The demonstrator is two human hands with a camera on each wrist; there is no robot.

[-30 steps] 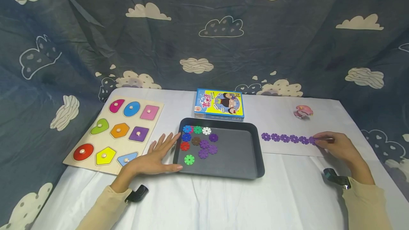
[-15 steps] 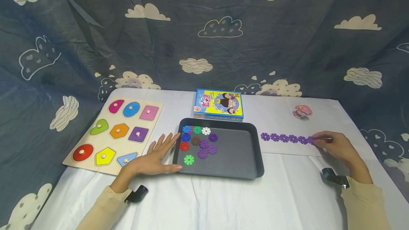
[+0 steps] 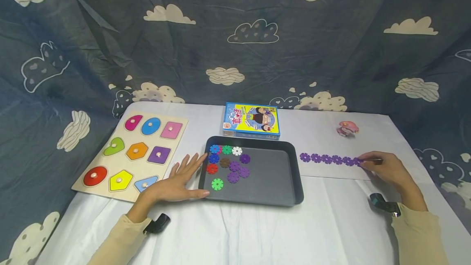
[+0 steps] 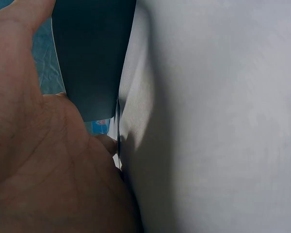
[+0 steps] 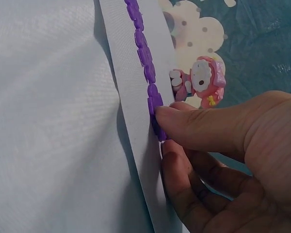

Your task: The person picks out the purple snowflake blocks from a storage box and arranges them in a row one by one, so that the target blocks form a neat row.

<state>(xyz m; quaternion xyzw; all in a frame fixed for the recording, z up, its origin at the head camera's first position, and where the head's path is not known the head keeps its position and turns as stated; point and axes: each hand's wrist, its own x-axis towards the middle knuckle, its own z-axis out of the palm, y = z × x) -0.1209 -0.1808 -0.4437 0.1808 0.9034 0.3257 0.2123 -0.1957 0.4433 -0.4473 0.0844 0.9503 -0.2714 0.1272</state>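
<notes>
Both hands rest on the white-covered table in the head view: the left hand lies flat with fingers spread and straight, its fingertips and thumb touching the left rim of the dark tray, holding nothing. Inside the tray, toward its left half, lie loose snowflake discs in blue, green, white, red, brown and purple. Right of the tray, on a white paper strip, runs the row of purple snowflake discs, and the right hand has its fingers curled onto the far end of that row, the end away from the tray. Behind the tray stands a blue-and-yellow cartoon box; left of the tray lies a wooden shape puzzle board; beyond the purple row sits a small pink figurine. From the left wrist, the open palm fills the lower left, with the tray's dark wall just beside it and white cloth to the right. From the right wrist, the thumb and a fingertip pinch the last discs of the purple chain against the paper, with the pink figurine just behind the fingers.
</notes>
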